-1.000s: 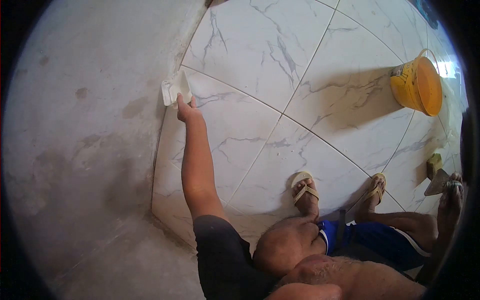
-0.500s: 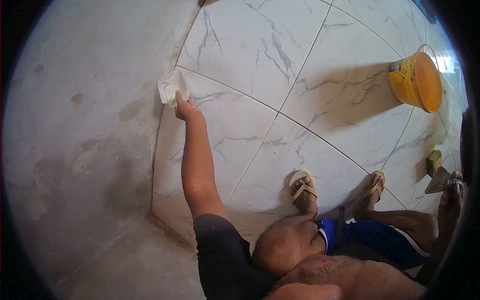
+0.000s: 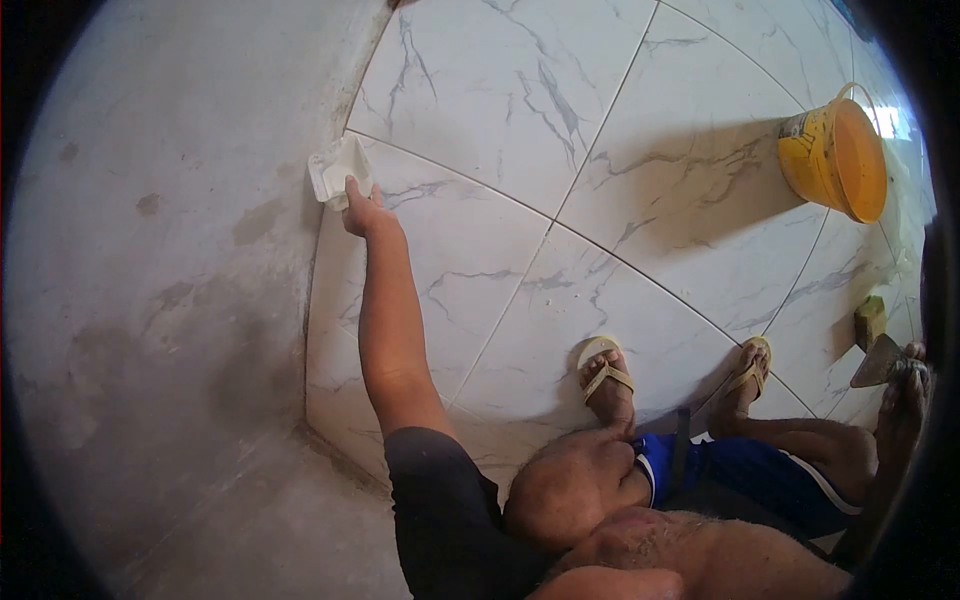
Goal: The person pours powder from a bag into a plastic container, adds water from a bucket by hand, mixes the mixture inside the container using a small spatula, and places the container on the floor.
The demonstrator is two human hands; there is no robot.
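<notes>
At the right edge my right hand [image 3: 905, 395] is closed around a metal trowel [image 3: 876, 362], its blade near a small greenish-yellow block [image 3: 869, 322] on the tiles. My left hand is out of view. A co-worker's hand [image 3: 364, 212], on a bare forearm with a black sleeve, holds a white scoop-like container [image 3: 343, 170]. That container is at the line where the marbled tiles [image 3: 480, 110] meet the grey cement surface [image 3: 150, 330].
A yellow bucket [image 3: 835, 160] with its handle raised stands at the upper right. My feet, in pale flip-flops [image 3: 605, 372], are on the tiles at the lower middle. My bent knee [image 3: 560, 490] is beside the co-worker's sleeve [image 3: 430, 500]. Small crumbs dot the tiles.
The co-worker's hand and the white container have shifted slightly left in view, as have the tile lines. My right hand has kept the trowel in nearly the same place.
</notes>
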